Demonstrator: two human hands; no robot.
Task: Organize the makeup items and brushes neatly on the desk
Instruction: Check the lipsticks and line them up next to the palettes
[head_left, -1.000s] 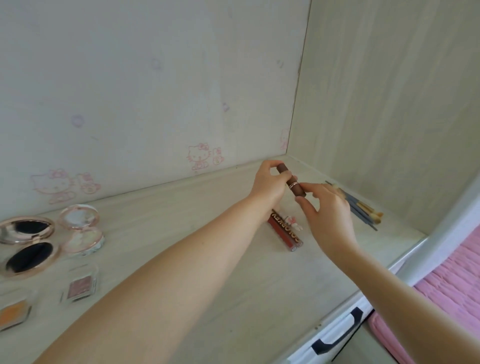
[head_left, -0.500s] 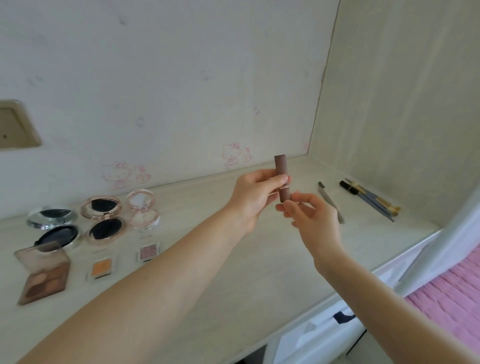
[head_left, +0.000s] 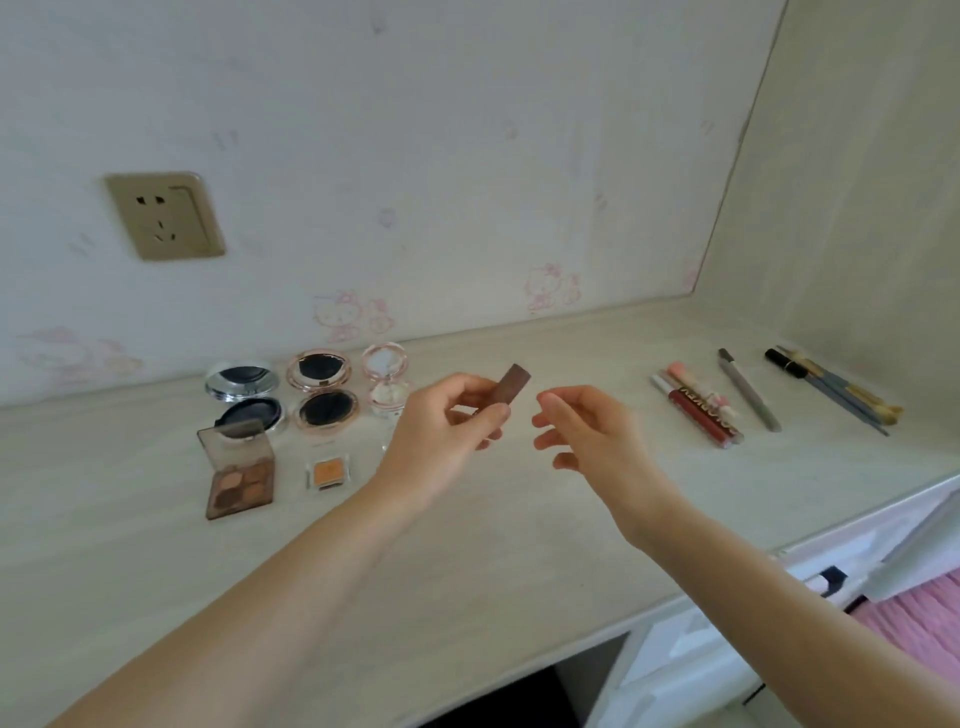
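Observation:
My left hand (head_left: 447, 431) holds a brown lipstick tube (head_left: 511, 384) above the middle of the desk (head_left: 467, 561), its top end sticking out past my fingers. My right hand (head_left: 587, 426) hovers just to its right, fingers loosely curled, holding nothing. On the desk to the left lie open compacts (head_left: 324, 392), a silver compact (head_left: 243, 395), a brown eyeshadow palette (head_left: 239, 473) and a small orange pan (head_left: 330, 472). To the right lie lip gloss tubes (head_left: 698, 408), a grey stick (head_left: 748, 389) and a bundle of brushes (head_left: 831, 389).
A clear pink compact (head_left: 385, 379) stands open behind my left hand. A wall socket (head_left: 165, 215) sits on the back wall. A side panel closes the desk at right. White drawers (head_left: 727, 639) with a dark handle are below the desk's front edge.
My hands and the view moved left along the desk. My right hand let go of the lipstick, which my left hand alone now holds, tilted.

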